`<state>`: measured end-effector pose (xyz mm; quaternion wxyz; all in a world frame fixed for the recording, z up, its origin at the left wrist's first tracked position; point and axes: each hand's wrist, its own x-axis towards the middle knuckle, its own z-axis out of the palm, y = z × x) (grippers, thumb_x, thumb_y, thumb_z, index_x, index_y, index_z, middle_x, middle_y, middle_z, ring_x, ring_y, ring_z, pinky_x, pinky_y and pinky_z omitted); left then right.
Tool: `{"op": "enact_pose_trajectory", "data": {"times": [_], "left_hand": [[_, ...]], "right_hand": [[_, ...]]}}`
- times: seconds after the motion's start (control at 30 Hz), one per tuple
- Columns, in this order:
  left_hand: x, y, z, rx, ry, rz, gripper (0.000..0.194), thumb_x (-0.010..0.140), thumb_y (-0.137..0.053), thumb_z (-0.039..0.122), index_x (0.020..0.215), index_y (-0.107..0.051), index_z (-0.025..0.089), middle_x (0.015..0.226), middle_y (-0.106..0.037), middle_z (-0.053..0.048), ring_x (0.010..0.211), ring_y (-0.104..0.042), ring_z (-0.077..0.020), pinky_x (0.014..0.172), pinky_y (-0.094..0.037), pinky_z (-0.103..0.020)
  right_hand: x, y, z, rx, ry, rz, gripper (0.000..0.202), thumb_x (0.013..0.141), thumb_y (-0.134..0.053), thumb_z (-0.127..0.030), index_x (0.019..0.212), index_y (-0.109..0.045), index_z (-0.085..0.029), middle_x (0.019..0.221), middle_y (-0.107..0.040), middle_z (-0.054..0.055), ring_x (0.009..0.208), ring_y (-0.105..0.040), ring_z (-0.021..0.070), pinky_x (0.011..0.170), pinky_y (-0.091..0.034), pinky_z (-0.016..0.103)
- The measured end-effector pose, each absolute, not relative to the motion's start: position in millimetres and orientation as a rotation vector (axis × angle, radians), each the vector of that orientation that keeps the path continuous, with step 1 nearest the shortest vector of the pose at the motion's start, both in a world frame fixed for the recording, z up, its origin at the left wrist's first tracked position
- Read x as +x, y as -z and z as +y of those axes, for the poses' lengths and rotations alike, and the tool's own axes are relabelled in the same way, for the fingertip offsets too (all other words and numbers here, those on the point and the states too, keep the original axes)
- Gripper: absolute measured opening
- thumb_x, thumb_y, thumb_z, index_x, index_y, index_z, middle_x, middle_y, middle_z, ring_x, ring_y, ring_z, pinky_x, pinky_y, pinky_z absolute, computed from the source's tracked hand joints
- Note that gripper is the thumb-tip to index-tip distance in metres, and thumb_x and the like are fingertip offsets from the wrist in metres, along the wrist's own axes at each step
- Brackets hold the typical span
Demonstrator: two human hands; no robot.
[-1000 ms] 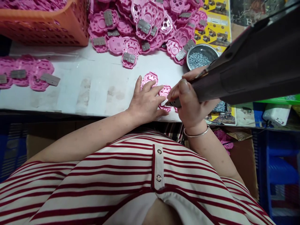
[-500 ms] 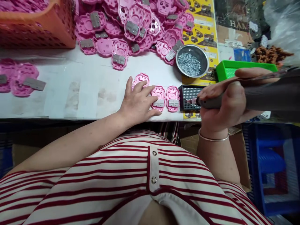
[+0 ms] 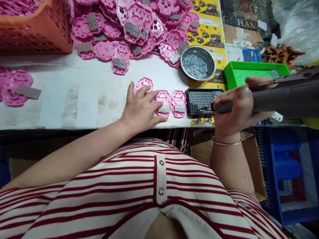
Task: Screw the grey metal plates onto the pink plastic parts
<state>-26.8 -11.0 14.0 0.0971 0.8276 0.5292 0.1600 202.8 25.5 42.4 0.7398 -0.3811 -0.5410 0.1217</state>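
Note:
My left hand (image 3: 141, 108) lies with fingers spread over two pink plastic casings; the nearer casing (image 3: 163, 99) has a grey plate across it, and the other casing (image 3: 144, 83) is partly covered by my fingers. Just right of them another pink casing (image 3: 178, 103) with a grey plate rests on the table. Wrapped in my right hand (image 3: 239, 109) is an electric screwdriver (image 3: 269, 99), held level. Its tip reaches into a black screw tray (image 3: 199, 99) full of small holes, many of them filled with screws.
Behind stands a steel bowl (image 3: 198, 63) of screws, beside a heap of pink casings (image 3: 139, 26). An orange basket (image 3: 37, 30) is at the far left, near more casings (image 3: 18, 88). A green tray (image 3: 251, 71) sits beyond the screwdriver. The table edge (image 3: 74, 127) runs close to my body.
The whole view has shifted slightly, so the table things appear further left. The screwdriver tip stays at the black tray, and my left hand stays spread on the casings.

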Motion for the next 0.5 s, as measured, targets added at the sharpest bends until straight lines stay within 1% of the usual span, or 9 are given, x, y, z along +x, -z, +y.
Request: {"op": "enact_pose_trajectory", "data": {"times": [0.1,0.17,0.27,0.33,0.43,0.5], "left_hand": [[-26,-14,-11,2.438,-0.479,1.578,0.031,0.086,-0.073,0.051,0.109,-0.077,0.031,0.144,-0.06,-0.004,0.14,-0.042,-0.0368,0.125,-0.006,-0.068],[-25,-14,-12,2.412,-0.474,1.579,0.032,0.085,-0.074,0.049,0.11,-0.077,0.029,0.144,-0.059,-0.005,0.141,-0.041,-0.037,0.125,-0.004,-0.067],[-25,-16,-10,2.371,-0.463,1.573,0.034,0.085,-0.074,0.048,0.111,-0.078,0.027,0.146,-0.058,-0.006,0.142,-0.039,-0.0379,0.126,-0.003,-0.065],[-26,-17,-8,2.359,-0.448,1.562,0.035,0.085,-0.074,0.048,0.112,-0.078,0.027,0.147,-0.057,-0.006,0.143,-0.038,-0.0389,0.125,-0.003,-0.067],[-28,-20,-3,2.346,-0.41,1.542,0.039,0.083,-0.076,0.05,0.114,-0.077,0.028,0.149,-0.055,-0.007,0.145,-0.035,-0.0414,0.123,-0.005,-0.071],[-28,-24,0,2.327,-0.381,1.541,0.041,0.08,-0.079,0.051,0.114,-0.077,0.028,0.152,-0.053,-0.008,0.147,-0.031,-0.0428,0.122,-0.006,-0.072]], "right_hand": [[200,-46,24,-0.798,-0.284,-1.185,0.02,0.084,-0.07,-0.041,0.096,-0.064,-0.027,0.06,-0.049,-0.007,0.039,-0.047,0.0078,0.042,-0.042,0.026],[197,-51,23,-0.743,-0.304,-1.171,0.014,0.084,-0.068,-0.035,0.095,-0.067,-0.028,0.055,-0.046,-0.008,0.04,-0.046,0.0079,0.041,-0.04,0.025],[185,-61,22,-0.642,-0.344,-1.115,0.009,0.083,-0.067,-0.028,0.091,-0.069,-0.025,0.053,-0.044,-0.008,0.038,-0.041,0.0065,0.038,-0.037,0.023],[172,-67,21,-0.565,-0.408,-1.112,0.007,0.083,-0.065,-0.026,0.09,-0.068,-0.023,0.053,-0.044,-0.008,0.038,-0.041,0.0054,0.038,-0.037,0.021],[149,-68,18,-0.525,-0.516,-1.169,0.008,0.086,-0.062,-0.029,0.092,-0.065,-0.024,0.054,-0.044,-0.01,0.039,-0.043,0.005,0.04,-0.04,0.021],[136,-62,19,-0.572,-0.546,-1.226,0.014,0.088,-0.061,-0.038,0.099,-0.063,-0.029,0.058,-0.046,-0.009,0.04,-0.043,0.0052,0.041,-0.041,0.022]]}}
